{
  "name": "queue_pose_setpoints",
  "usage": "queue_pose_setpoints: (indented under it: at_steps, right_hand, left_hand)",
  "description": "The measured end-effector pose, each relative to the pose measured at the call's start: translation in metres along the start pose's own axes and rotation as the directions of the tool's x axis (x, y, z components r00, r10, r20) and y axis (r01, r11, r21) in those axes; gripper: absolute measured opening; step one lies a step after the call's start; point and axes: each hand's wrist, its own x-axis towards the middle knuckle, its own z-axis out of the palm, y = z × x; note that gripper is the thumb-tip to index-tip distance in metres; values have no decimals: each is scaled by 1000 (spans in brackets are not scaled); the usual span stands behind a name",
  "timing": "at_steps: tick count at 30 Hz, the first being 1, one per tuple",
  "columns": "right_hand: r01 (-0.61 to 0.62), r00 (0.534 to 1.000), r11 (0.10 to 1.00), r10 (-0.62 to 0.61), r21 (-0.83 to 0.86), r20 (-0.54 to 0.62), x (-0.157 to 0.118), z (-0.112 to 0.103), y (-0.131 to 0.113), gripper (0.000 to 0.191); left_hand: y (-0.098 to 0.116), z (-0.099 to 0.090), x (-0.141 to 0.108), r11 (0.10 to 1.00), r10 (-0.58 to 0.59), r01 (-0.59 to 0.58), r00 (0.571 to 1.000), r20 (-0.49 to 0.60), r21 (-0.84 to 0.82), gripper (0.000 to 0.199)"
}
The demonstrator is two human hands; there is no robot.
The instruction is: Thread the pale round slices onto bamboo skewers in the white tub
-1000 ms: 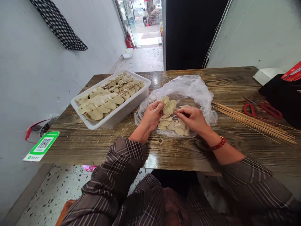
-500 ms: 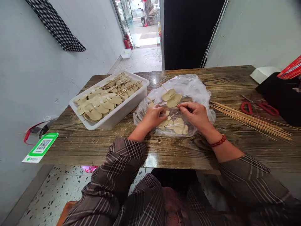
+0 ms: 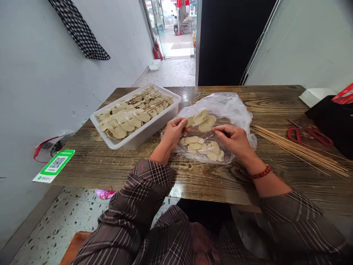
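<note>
Wooden table [image 3: 132, 171], doorway [image 3: 179, 46] up at 12 o'clock. Right hand [image 3: 233, 139] has the near end of a skewer [image 3: 195, 108] pinched, two slices [image 3: 207, 124] threaded on it. Left hand [image 3: 174, 130] is pinching another slice [image 3: 189, 122] at their 9 o'clock, can't tell if it's skewered too. Loose slices [image 3: 194, 145] lie at 6, by the plastic bag [image 3: 231, 110]. Tub [image 3: 154, 129] of loaded skewers [image 3: 125, 123] around the bag's 9:30, spare sticks [image 3: 298, 148] at its 3.

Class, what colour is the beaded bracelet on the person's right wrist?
The beaded bracelet is dark red; it shows best in the head view.
</note>
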Motion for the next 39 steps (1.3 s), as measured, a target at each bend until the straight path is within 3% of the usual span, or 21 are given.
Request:
queue_pose_setpoints:
  at_steps: [3,6,15,28,39]
  right_hand:
    - [36,998,999,-36,-6,45,-1,-1,-1,20]
    - [73,994,997,-71,-27,87,-2,-1,-1,20]
    - [151,979,984,-135,-90,155,-4,-1,2,19]
    - [176,971,973,-148,-147,188,-6,0,7,20]
    - [189,973,966,-160,-174,169,-6,1,7,21]
  left_hand:
    - [6,-4,1,986,-36,31,999,-30,-162,30]
    - [9,-8,2,977,-16,5,998,-53,-213,28]
    - [13,-16,7,977,118,-160,956,-270,-138,16]
    - [13,-13,6,981,159,-180,959,-235,-69,17]
    - [7,-8,5,945,302,-268,935,-184,188,20]
